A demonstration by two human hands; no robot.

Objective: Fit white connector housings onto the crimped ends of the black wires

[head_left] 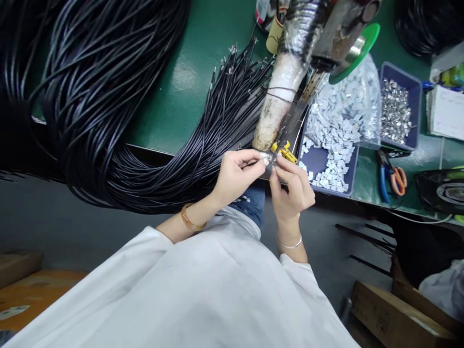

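My left hand (238,175) is closed in a pinch just below the wrapped white tube (272,108), on something small and whitish that I cannot make out. Close beside it, my right hand (293,186) is pinched too, and what lies between its fingertips is too small to name. A yellow tool part (288,153) sits right behind the fingers. Left of the hands, a large bundle of black cables (159,176) hangs over the table edge, its ends spread on the green table (177,92). To the right, a bin (353,179) holds small pale square pieces (335,159).
A blue bin (417,108) of small metal parts stands at the right. Near it lie orange-and-blue-handled pliers (398,181) and a stack of papers (447,113). A green disc (369,48) is beside the machine. Cardboard boxes (387,314) stand on the floor.
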